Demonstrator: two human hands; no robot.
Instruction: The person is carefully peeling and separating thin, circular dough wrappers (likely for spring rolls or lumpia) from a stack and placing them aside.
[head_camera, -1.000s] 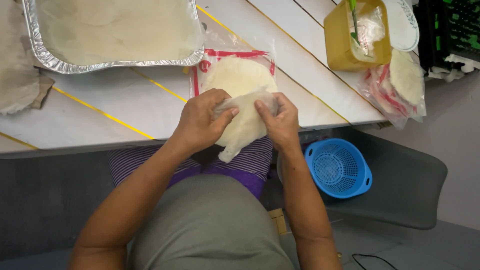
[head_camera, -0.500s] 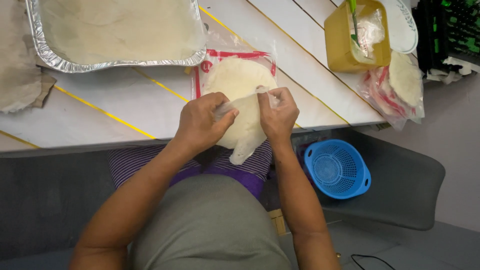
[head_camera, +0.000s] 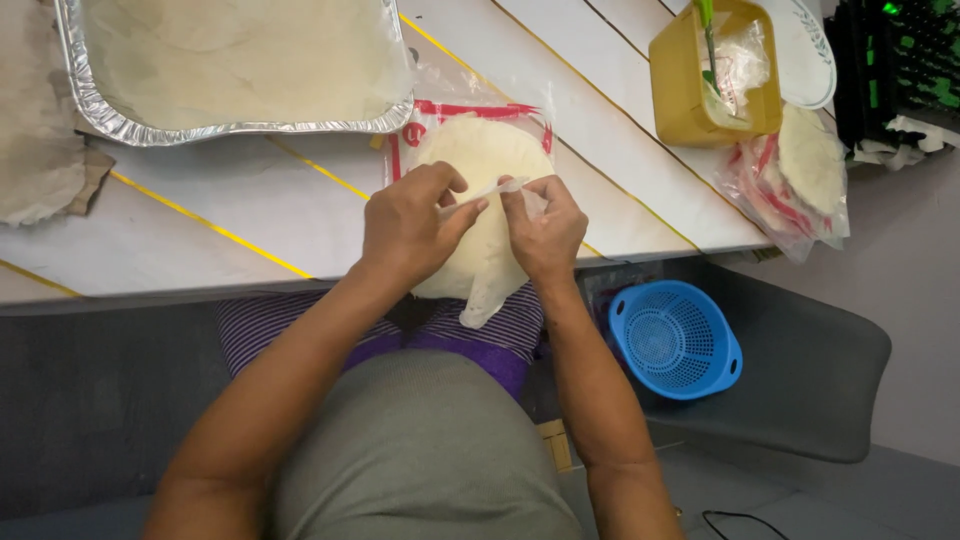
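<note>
My left hand (head_camera: 410, 222) and my right hand (head_camera: 547, 232) both pinch the top edge of a thin, pale, round flatbread sheet (head_camera: 482, 270) that hangs down over the table's near edge. Behind it lies an open clear bag with red trim (head_camera: 470, 125) holding a stack of the same round sheets (head_camera: 490, 148). The two hands are close together, thumbs and fingers closed on the sheet's edge.
A foil tray (head_camera: 235, 128) lined with pale sheets sits at the back left. A yellow tub (head_camera: 690, 100) with plastic inside, a white plate (head_camera: 810, 60) and another bag of flatbreads (head_camera: 805, 165) stand to the right. A blue basket (head_camera: 675, 338) sits below the white table (head_camera: 200, 230).
The sheet hung folded between my hands a second ago. Both hands have risen and now pinch its upper edge, and it hangs more spread out.
</note>
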